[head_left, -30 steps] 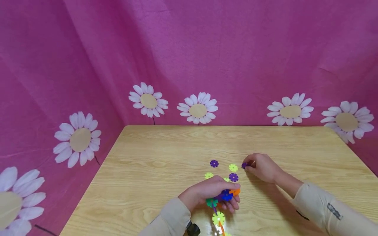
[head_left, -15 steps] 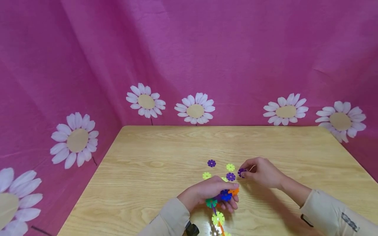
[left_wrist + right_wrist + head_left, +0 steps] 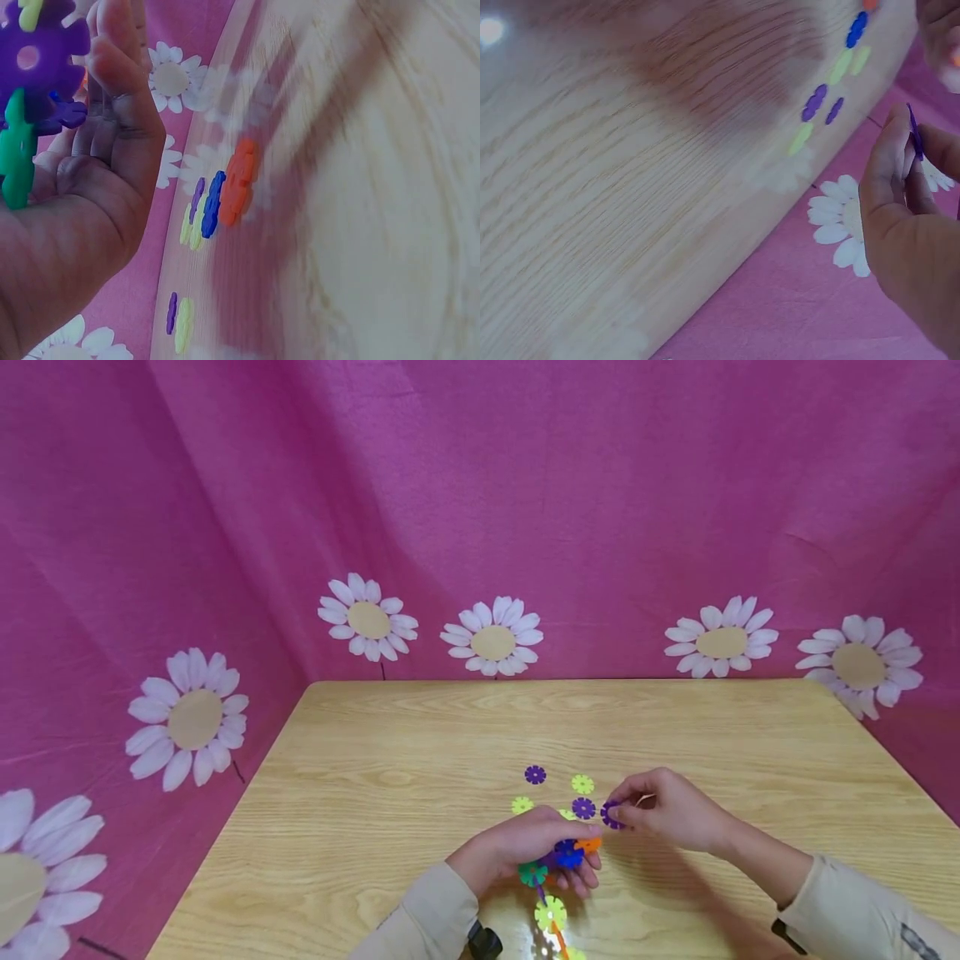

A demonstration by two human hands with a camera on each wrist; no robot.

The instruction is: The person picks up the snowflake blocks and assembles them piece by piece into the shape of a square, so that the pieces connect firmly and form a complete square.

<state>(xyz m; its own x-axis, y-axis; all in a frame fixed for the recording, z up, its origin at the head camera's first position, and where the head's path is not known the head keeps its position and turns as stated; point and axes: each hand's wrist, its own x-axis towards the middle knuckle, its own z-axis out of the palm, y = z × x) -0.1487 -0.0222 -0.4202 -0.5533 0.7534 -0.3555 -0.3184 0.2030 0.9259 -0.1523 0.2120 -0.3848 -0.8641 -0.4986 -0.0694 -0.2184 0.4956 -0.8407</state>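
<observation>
With my right hand (image 3: 678, 810) I pinch a purple disc (image 3: 611, 815) between thumb and fingers, holding it above the bench (image 3: 375, 777), near my left hand (image 3: 525, 842). The left fingers are curled round a chain (image 3: 533, 872) of joined discs, thumb against its orange end (image 3: 590, 844); the chain trails toward me, green piece first, then a yellow piece (image 3: 551, 913). Just beyond my left hand lie flat yellow and purple loose discs (image 3: 583, 808), with a blue disc (image 3: 214, 204) and an orange disc (image 3: 240, 182) beside them. Pink cloth (image 3: 600, 527) with white flowers hangs behind the bench.
</observation>
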